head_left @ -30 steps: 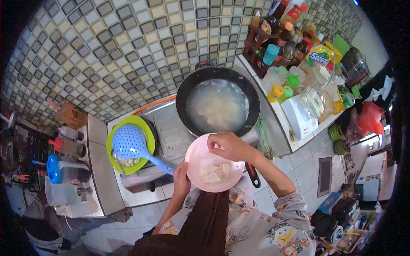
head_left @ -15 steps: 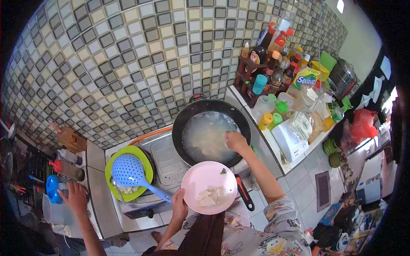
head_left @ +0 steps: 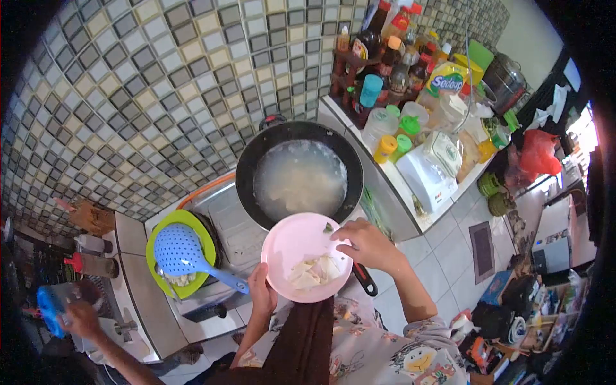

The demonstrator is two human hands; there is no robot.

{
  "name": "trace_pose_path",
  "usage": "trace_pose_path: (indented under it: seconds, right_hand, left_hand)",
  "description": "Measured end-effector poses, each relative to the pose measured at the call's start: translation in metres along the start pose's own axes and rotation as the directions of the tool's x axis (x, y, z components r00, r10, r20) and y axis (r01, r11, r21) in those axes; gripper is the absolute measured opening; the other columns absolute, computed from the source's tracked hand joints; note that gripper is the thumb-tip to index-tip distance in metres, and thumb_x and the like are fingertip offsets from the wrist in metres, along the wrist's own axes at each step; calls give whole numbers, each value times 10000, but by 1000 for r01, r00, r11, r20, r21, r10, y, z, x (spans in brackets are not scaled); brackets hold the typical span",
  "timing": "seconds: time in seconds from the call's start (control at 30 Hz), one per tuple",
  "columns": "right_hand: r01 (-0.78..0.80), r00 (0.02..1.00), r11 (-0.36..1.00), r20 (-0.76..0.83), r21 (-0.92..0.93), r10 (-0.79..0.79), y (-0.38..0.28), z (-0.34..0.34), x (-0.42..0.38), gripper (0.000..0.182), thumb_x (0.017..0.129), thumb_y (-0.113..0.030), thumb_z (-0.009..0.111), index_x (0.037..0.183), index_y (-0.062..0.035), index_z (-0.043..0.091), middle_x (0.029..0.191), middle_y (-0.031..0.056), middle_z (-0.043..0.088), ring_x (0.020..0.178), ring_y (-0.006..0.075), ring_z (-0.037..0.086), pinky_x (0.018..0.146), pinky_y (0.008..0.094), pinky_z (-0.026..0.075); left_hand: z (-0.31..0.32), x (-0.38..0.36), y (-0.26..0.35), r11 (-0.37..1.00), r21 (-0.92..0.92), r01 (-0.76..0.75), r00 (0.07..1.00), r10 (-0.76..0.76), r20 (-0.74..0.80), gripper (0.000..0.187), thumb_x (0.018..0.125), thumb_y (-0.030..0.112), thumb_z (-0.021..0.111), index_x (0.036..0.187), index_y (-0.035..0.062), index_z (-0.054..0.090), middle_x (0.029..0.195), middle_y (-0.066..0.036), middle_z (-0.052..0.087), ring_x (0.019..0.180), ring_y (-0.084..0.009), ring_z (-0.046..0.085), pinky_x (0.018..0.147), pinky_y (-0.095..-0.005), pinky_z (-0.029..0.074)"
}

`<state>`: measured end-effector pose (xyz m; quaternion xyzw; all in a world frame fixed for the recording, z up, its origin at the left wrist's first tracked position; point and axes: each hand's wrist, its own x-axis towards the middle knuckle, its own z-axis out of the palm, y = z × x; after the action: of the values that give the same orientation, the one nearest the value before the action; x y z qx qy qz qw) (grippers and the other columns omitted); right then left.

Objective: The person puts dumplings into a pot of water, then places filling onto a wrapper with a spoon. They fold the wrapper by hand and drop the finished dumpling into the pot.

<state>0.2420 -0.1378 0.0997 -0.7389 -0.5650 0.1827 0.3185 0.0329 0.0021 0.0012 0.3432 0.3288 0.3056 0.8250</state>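
Observation:
My left hand [head_left: 260,292] is closed on the left edge of a pink plate [head_left: 285,240], held in front of the wok. Pale, flat food pieces [head_left: 314,273] lie on the plate, with a small green leaf [head_left: 328,227] near its far rim. Over the plate's right side, my right hand [head_left: 372,245] is closed in a pinch, with a small pale piece [head_left: 341,243] showing at the fingertips. The black wok [head_left: 246,186] sits on the stove just beyond, holding cloudy liquid with pale pieces beneath the surface. The wok's black and red handle [head_left: 364,280] sticks out beside the plate.
A blue slotted ladle [head_left: 178,250] rests across a green plate [head_left: 152,260] on the left burner. Bottles, jars and a white appliance [head_left: 427,183] crowd the right counter. Another person's hand [head_left: 80,319] is by a blue-lidded container [head_left: 50,311] at far left.
My right hand has drawn back from over the wok to the plate's right side. The other person's hand and the blue lid have shifted left and down. The whole view has shifted slightly.

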Motion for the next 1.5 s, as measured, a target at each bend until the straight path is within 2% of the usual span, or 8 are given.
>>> trace_pose_path:
  seconds: [0.07,0.27,0.43,0.83,0.93,1.17,1.37,1.5]
  right_hand:
    - [-31,995,975,-101,-221,9,-4,11,-8,232,703,-113,626,931,-74,630,839,76,580,809,260,495,732,333,411]
    - [7,993,961,-111,-275,-39,-16,30,-23,215,688,-170,620,892,-102,635,865,39,525,862,240,428,753,340,372]
    - [-154,967,889,-251,-431,46,-23,38,-29,235,666,-205,641,821,-33,602,879,59,505,877,270,410,730,365,368]
    - [-390,901,848,-339,-359,271,-41,58,-37,231,641,-228,680,715,-27,592,940,100,409,849,289,381,745,388,336]
    - [-441,884,831,-324,-340,337,-47,59,-37,261,638,-246,681,712,-12,594,930,105,408,841,287,380,747,386,336]
    - [-476,840,837,-422,-269,342,-40,75,-33,316,632,-281,696,704,1,574,912,115,403,858,289,381,751,389,333]
    - [-546,785,820,-447,-173,428,-46,73,-27,352,662,-264,653,815,34,546,979,140,417,883,297,398,747,386,325]
    - [-485,834,866,-360,-119,418,-39,79,-28,256,684,-195,628,856,-27,538,842,90,508,824,271,436,704,378,325]
  left_hand:
    - [4,2,2,999,-41,-8,1000,9,16,236,897,135,435,973,-66,534,916,-88,590,825,-130,569,725,-250,455]
    - [-4,3,-4,999,-49,-4,998,6,57,314,872,186,477,1051,-71,494,998,-131,577,902,-197,571,803,-314,453]
    - [-6,2,-3,998,-67,-5,997,11,82,310,874,187,474,1051,-67,491,1000,-132,573,911,-195,568,808,-316,452]
    - [-7,-3,-4,997,-27,-74,995,76,64,249,875,179,471,988,-38,517,953,-98,572,882,-170,560,790,-309,453]
    - [1,-9,-5,998,14,-64,997,64,-52,222,872,182,481,944,-23,526,934,-82,573,854,-155,559,767,-301,455]
    - [1,-5,-3,997,-19,-73,995,72,-70,231,887,174,484,960,-35,549,919,-71,593,833,-129,570,731,-269,466]
    - [11,-1,3,998,-38,-55,995,52,-88,243,889,182,472,965,-39,539,925,-76,591,838,-143,571,748,-281,463]
    - [5,0,1,997,-10,-74,995,74,-62,247,891,178,461,974,-45,531,929,-82,585,850,-152,569,767,-286,457]
